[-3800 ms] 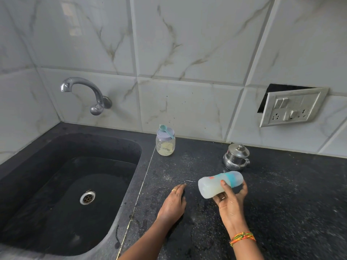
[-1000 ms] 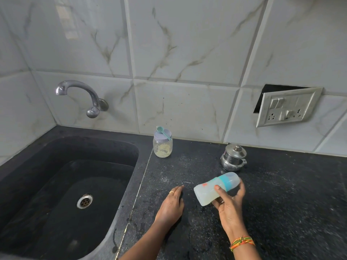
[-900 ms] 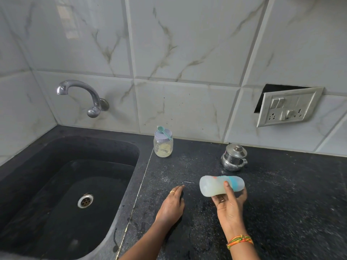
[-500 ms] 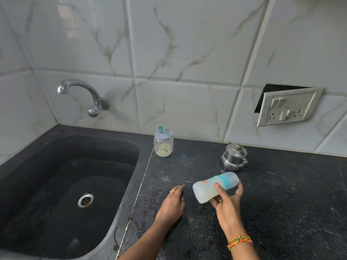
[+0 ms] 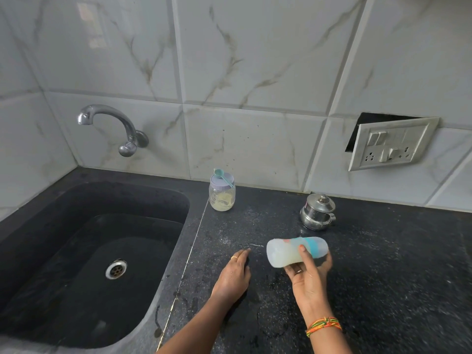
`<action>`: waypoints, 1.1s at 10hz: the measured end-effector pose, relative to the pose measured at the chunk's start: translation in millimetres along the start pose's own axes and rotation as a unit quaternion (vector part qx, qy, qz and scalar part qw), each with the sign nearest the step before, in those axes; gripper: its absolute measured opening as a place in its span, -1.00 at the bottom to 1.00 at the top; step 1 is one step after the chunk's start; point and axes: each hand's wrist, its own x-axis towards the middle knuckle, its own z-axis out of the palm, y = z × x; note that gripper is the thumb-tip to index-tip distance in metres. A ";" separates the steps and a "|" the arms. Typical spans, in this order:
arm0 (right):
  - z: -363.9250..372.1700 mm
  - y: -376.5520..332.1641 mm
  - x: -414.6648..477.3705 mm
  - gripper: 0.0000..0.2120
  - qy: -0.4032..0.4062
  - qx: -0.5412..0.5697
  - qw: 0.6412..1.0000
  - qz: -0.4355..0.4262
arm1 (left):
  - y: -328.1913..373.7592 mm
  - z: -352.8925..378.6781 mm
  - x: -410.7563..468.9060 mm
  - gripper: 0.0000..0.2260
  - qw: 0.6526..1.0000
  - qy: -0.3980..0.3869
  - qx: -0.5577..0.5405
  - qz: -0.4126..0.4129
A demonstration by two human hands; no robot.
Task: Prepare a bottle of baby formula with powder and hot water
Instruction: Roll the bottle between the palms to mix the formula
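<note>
In the lower middle of the frame the left grip (image 5: 233,275) lies flat on the desk (image 5: 396,264), fingers straight, holding nothing. Just right of its fingertips, lifted off the desk, is the bottle (image 5: 286,254). Its long axis runs nearly level across the frame, pale base to the left and teal capped end to the right, with cloudy liquid inside. The right grip (image 5: 310,274) clamps it from below, thumb over the near side, fingers curled behind. The bottle sits right above that palm, so the right is nearer. Shaking to mix looks like the step in hand.
</note>
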 end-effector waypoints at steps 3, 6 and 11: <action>3.9 -1.1 1.2 -0.37 -0.012 -0.009 1.000 0.003 | -0.6 0.2 0.5 -0.56 1.000 -0.001 0.000 0.000; 2.9 1.2 -0.6 -0.36 -0.021 -0.040 0.999 0.002 | -0.6 0.5 0.7 -0.57 1.000 0.005 0.004 0.004; 2.1 4.7 -3.5 -0.31 -0.029 -0.094 0.995 0.005 | -2.9 1.8 1.6 -0.57 1.000 0.010 0.009 0.010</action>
